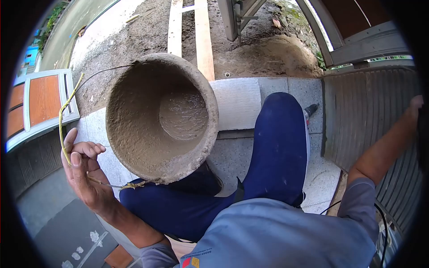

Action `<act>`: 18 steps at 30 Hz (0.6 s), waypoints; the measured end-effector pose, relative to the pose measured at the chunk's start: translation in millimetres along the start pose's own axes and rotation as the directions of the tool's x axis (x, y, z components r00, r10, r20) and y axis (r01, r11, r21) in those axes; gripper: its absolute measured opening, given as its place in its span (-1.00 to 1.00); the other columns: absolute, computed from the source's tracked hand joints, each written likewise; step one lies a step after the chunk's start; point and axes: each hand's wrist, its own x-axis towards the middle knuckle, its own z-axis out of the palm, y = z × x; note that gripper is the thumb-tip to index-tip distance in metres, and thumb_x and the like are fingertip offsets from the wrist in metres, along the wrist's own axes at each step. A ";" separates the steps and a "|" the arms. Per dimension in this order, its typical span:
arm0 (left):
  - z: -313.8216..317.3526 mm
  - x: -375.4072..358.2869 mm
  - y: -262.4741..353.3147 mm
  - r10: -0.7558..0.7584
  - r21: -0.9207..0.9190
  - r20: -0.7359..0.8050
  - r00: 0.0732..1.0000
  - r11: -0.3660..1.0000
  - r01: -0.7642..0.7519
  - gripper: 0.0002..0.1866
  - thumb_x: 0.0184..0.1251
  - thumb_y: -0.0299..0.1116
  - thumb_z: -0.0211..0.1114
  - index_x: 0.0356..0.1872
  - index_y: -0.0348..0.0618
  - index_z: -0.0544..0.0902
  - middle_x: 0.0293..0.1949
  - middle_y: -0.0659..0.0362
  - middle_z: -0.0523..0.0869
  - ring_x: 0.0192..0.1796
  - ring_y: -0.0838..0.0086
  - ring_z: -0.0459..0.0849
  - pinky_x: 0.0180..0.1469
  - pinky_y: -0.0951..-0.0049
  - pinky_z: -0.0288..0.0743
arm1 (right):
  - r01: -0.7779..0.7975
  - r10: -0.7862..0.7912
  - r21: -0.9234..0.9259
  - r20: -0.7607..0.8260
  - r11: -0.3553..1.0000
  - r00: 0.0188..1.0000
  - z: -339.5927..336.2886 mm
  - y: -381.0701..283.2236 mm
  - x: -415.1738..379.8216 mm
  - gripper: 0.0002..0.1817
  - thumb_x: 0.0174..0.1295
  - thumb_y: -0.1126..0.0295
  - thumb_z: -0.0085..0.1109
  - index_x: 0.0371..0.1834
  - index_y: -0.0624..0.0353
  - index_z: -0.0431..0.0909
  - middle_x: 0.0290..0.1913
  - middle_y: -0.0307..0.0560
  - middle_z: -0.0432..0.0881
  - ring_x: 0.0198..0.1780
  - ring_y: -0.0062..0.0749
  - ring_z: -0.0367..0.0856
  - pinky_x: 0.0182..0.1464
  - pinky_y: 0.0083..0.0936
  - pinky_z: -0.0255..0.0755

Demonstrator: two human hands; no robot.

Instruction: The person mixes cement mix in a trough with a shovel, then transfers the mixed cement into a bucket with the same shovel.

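A mortar-crusted bucket (134,129) is tilted with its mouth toward me, a thin wet grey layer on its inner bottom. Its wire handle (61,117), wrapped in something yellow, runs through my left hand (87,172), whose fingers are loosely curled with the thumb raised. The lower rim is against my left thigh (170,207). My right hand (416,103) reaches out to the far right, beside a ribbed grey panel (371,120). The dark edge of the view cuts it off, so its fingers are hidden.
Two wooden planks (204,40) lie over muddy ground ahead. A pale board (237,102) lies on the tiles (304,94) before me. Beside my right knee is a dark-tipped tool (310,110). An orange-and-white panel (44,100) stands left, and a metal frame (229,20) rises ahead.
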 end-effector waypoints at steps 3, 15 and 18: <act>0.3 -0.2 0.0 0.032 0.013 0.014 0.999 0.999 -0.032 -0.47 0.54 -0.26 -0.10 0.30 -0.56 0.25 -0.28 0.08 0.48 -0.16 0.42 0.50 0.04 0.33 0.45 | 0.044 0.019 -0.338 0.180 0.940 0.983 0.5 8.1 -35.0 -0.71 0.46 0.27 0.01 -0.09 0.33 0.50 -0.19 -0.06 0.60 -0.19 -0.38 0.58 -0.13 -0.52 0.52; -4.0 -8.5 3.0 0.069 0.065 -0.021 0.997 0.996 -0.067 -0.45 0.56 -0.20 -0.11 0.32 -0.52 0.26 -0.28 0.11 0.46 -0.14 0.39 0.49 0.05 0.29 0.44 | 0.095 0.728 -0.744 0.606 0.661 -0.322 -75.6 132.3 -337.9 -0.71 0.23 0.26 0.11 -0.27 0.35 0.56 -0.26 0.38 0.57 -0.16 0.30 0.57 -0.13 -0.06 0.44; -0.7 -8.9 3.7 0.069 0.078 -0.028 0.997 0.995 -0.066 -0.45 0.56 -0.20 -0.11 0.33 -0.51 0.26 -0.28 0.11 0.46 -0.13 0.38 0.49 0.05 0.29 0.44 | 0.077 0.785 -0.785 0.601 0.615 -0.151 -51.0 109.6 -319.6 -0.68 0.23 0.20 0.11 -0.28 0.31 0.59 -0.21 0.33 0.61 -0.11 0.25 0.59 -0.09 -0.06 0.46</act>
